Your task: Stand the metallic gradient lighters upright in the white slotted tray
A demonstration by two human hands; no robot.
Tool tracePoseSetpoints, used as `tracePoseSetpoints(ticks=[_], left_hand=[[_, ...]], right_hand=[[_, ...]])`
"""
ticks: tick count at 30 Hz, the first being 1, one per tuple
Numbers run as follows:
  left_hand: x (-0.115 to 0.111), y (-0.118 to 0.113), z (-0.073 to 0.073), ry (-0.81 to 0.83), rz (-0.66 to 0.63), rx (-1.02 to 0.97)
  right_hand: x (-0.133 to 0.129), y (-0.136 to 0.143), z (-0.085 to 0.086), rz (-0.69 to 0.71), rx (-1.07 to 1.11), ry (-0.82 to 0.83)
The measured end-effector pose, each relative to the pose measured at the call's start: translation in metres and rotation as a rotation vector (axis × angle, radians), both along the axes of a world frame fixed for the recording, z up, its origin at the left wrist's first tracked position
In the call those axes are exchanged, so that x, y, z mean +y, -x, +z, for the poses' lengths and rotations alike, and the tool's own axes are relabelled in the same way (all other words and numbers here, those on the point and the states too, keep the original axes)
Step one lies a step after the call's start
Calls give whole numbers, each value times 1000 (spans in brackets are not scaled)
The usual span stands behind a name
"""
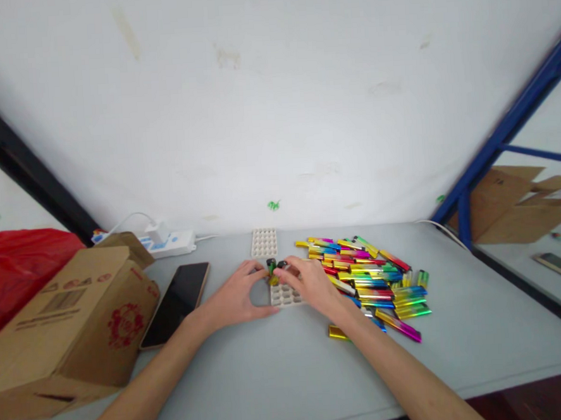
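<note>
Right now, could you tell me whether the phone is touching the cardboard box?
Cannot tell. In the head view the phone lies right beside the cardboard box, its near end running behind the box's corner, so neither a gap nor contact shows plainly.

A big white wall (273,96) stands behind the grey table (271,369), with a blue frame (504,139) on the right.

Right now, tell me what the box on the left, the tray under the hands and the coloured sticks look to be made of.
The box looks like corrugated cardboard: matt brown, folded flaps, red print. The tray seems moulded plastic or pulp, off-white and dull, with rows of round pockets; too small to settle. The coloured sticks show a glossy, metallic rainbow finish with bright glints, perhaps foil or coated plastic.
</note>
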State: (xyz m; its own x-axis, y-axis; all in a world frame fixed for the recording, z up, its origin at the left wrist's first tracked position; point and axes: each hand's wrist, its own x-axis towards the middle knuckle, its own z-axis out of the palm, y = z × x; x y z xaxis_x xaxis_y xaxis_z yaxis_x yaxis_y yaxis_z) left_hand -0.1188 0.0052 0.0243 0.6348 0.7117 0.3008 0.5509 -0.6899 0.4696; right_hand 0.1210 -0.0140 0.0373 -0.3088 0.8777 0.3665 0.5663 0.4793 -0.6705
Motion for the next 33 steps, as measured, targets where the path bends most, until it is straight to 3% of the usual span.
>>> tracePoseSetpoints(ticks=[6,10,15,19,24,28,33], left_hand=[[2,0,-1,-1,6,-5],[4,2,-4,-4,8,-4],[7,4,-5,-26,-7,1],[8,5,-4,-39,14,11],[10,6,-5,-26,25,20],[12,7,-8,-55,17,2],[12,7,-9,-43,41,-1]], right_hand=[[-3,2,10,5,-295,-84],[-8,14,18,-90,-493,-87],[-13,11,17,-91,-536,-114],[-6,-25,16,-138,-461,-115],[14,-103,29,-397,-426,-56],[21,-160,25,-518,-435,60],[25,-182,6,-506,-481,195]])
